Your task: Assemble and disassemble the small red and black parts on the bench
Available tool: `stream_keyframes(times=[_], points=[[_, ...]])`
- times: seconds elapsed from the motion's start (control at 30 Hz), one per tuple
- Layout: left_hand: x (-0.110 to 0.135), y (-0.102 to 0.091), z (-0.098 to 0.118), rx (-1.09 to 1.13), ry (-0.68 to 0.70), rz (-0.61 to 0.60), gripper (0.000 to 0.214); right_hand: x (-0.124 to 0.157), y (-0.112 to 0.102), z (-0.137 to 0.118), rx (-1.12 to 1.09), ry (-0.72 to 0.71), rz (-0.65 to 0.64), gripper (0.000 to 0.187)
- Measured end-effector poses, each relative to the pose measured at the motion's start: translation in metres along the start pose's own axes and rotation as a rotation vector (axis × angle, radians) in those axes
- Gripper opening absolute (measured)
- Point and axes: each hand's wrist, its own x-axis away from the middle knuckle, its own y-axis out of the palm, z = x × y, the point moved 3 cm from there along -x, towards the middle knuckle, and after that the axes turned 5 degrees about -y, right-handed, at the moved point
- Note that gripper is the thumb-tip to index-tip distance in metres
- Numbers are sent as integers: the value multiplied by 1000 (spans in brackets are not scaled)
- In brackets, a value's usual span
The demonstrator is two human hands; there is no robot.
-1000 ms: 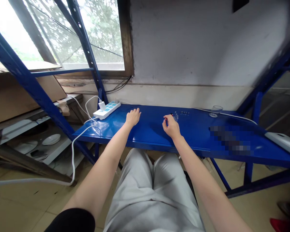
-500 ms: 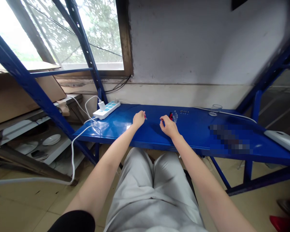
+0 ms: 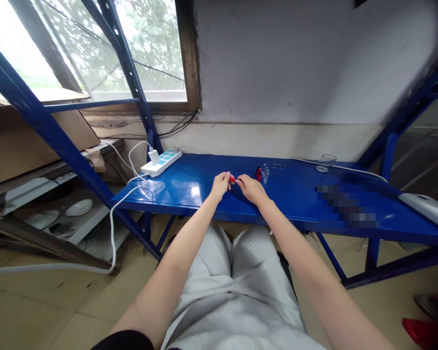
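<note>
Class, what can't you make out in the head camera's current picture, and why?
Head view throughout:
Red piece: partly hidden by the left hand.
Right hand: whether it grips anything is too small to tell.
Tiny parts: too small to identify.
Dark object: blurred by pixelation.
White object: cut off by the right edge.

the red piece (image 3: pixel 232 179) is small, slim and short, a plain bright red along the stretch that shows. it lies nearly level, running crosswise, its right end a touch lower than its left. its left end is pinched in the fingertips of the left hand (image 3: pixel 222 186), which hide part of it; its right end meets the fingertips of the right hand (image 3: pixel 253 189). it is over the table (image 3: pixel 292 192). its finer shape is too small to make out.
</note>
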Motion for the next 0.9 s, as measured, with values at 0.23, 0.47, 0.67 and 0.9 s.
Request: stream_keyframes(times=[0.23, 0.47, 0.67, 0.9], points=[[-1, 0, -2, -15, -3, -29, 25, 0, 4, -1, 52, 37, -83, 36], [-2, -2, -2, -45, 23, 26, 27, 0, 3, -1, 47, 38, -41, 32], [-2, -7, -4, -42, 16, 90, 33, 2, 0, -1, 18, 41, 3, 33], [1, -5, 0, -26, 19, 57, 35, 2, -1, -3, 27, -16, 13, 36]])
